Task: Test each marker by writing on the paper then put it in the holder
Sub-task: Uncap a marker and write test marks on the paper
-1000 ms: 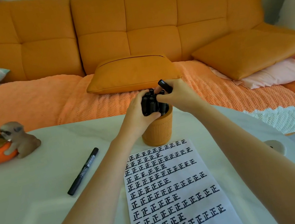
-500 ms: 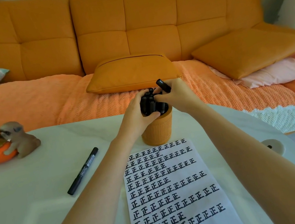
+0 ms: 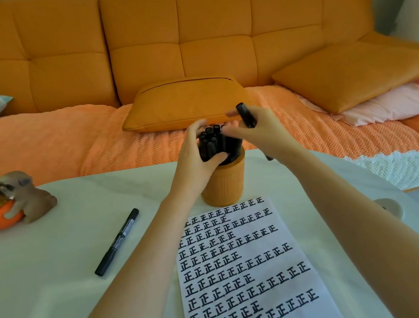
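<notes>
Left hand: the left hand (image 3: 192, 162) was curled round a bundle of black capped markers (image 3: 211, 141), thumb on the near side and fingers over the far side. I'd say it was crowding them together to free a gap.
Right hand: the right hand (image 3: 259, 133) pinched a single black marker (image 3: 245, 115), tilted, just right of the bundle and likely poised for that gap.
Holder: the orange ribbed cylindrical holder (image 3: 226, 186) stood at centre frame, just beyond the top edge of the white sheet of paper (image 3: 251, 277) filled with black test characters. That kept writing and stowing within one short reach.
Loose marker: a loose black marker (image 3: 118, 242) lay left of centre on the pale table top (image 3: 43, 286), well apart from the holder, seemingly untested.
Hidden: most of the held marker's length was behind the hand, the holder's inside couldn't be seen, and the sheet's bottom ran off the frame.
</notes>
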{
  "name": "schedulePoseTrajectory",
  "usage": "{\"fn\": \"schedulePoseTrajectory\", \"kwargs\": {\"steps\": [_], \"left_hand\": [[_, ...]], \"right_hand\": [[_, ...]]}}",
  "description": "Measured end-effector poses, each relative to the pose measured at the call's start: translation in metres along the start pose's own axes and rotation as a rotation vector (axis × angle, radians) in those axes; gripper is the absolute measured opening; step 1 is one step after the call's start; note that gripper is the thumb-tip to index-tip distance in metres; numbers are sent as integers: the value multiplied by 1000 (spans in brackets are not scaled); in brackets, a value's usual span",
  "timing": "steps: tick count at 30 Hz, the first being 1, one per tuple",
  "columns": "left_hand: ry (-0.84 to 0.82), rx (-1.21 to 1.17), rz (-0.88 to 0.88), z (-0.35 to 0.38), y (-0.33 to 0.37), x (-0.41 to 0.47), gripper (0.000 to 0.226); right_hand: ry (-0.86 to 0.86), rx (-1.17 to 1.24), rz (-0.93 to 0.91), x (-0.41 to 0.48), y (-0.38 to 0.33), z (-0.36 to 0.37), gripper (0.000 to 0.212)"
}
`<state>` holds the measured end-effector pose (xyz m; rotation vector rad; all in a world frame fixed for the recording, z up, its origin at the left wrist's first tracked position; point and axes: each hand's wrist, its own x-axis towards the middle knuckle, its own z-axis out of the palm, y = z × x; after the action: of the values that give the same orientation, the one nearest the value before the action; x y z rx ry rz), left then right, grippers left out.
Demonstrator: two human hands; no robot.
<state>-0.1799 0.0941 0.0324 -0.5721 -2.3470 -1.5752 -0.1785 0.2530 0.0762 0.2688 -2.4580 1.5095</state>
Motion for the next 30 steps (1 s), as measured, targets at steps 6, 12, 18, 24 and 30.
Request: {"fn": "schedulePoseTrajectory", "kwargs": {"steps": [6, 12, 18, 24, 30], "left_hand": [[-44, -9, -29, 0, 0, -1, 52], [-73, -60, -52, -6, 1, -1, 40], [-11, -35, -17, -3, -1, -1, 43], [-20, 16, 6, -5, 0, -3, 52], [-66, -11, -50, -7, 0, -13, 62]], "right_hand": [[272, 154, -74, -14, -7, -1, 23], [280, 77, -180, -16, -4, 3, 24], [183, -49, -187, -13, -3, 17, 19], [66, -194, -242, -27, 12, 27, 38], [178, -365, -345, -32, 36, 38, 31]]}}
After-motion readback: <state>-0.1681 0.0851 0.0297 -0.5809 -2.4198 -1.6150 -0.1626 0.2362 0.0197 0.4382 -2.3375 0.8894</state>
